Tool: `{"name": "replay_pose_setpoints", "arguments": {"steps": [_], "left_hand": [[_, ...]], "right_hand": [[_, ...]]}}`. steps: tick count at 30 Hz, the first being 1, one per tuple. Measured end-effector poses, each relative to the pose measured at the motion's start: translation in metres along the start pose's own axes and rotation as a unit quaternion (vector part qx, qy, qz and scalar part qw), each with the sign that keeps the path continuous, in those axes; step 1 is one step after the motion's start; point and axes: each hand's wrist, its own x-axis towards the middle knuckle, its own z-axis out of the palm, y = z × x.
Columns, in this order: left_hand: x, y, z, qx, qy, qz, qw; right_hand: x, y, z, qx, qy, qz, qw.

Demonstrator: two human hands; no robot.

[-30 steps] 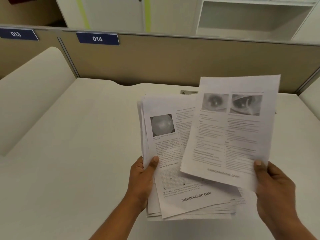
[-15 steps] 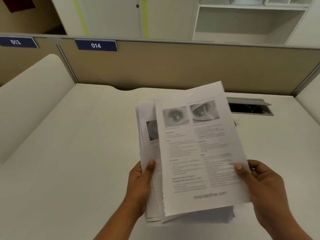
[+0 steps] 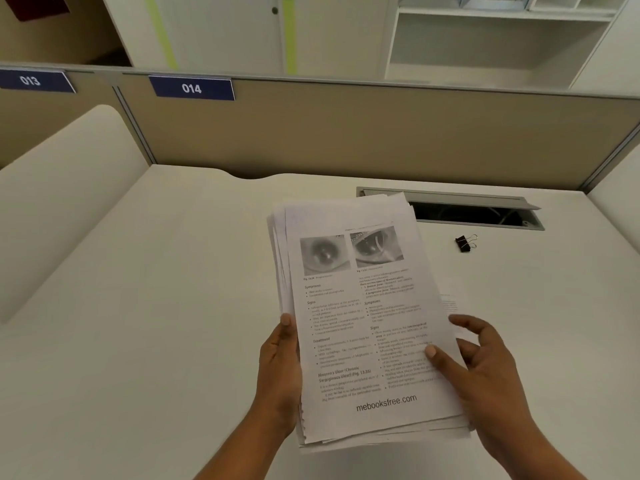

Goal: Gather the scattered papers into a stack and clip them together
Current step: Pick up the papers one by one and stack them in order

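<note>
We see the paper stack (image 3: 363, 323) held up over the white desk (image 3: 156, 341), centre frame, tilted a bit with its top edge leaning left. The edges are roughly squared, with several sheets fanned out along the left side and bottom. The top sheet shows two eye photos, text columns and "mebooksfree.com" near the bottom.

The left hand (image 3: 278, 372) grips the stack's left edge, thumb laid on top and the other fingers hidden under the sheets. The right hand (image 3: 485, 372) is at the lower right edge. Its thumb presses flat on the top sheet, and its fingers (image 3: 464, 322) are spread and loosely bent just beside the edge, not wrapped round anything that we can see.

A faint bit of printed paper (image 3: 449, 303) peeks out right of the stack. We cannot tell if it lies on the desk or belongs to the stack.

The black binder clip (image 3: 464, 243) sits on the desk, right of the stack's upper part, apart from it and from both hands. Just behind it is the open cable hatch (image 3: 478, 216).

The beige partition (image 3: 346, 140) runs along the back of the desk and carries the blue labels 013 (image 3: 31, 80) and 014 (image 3: 191, 88).
</note>
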Motion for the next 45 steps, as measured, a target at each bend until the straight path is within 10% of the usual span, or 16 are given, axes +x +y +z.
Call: {"name": "replay_pose_setpoints", "arguments": {"steps": [8, 27, 32, 45], "left_hand": [[-0.004, 0.000, 0.000, 0.029, 0.006, 0.010, 1.000], [-0.005, 0.002, -0.027, 0.011, 0.008, -0.020, 1.000], [0.002, 0.004, -0.043, 0.001, 0.034, -0.005, 0.999], [0.003, -0.009, -0.060, 0.011, 0.076, -0.008, 0.997]], "right_hand": [[-0.001, 0.007, -0.004, 0.041, -0.102, 0.101, 0.989], [0.014, 0.035, -0.028, -0.080, -0.036, 0.111, 0.990], [0.031, 0.071, -0.061, -0.373, 0.105, 0.081, 0.918], [0.027, 0.103, -0.062, -0.494, 0.071, 0.171, 0.849]]}}
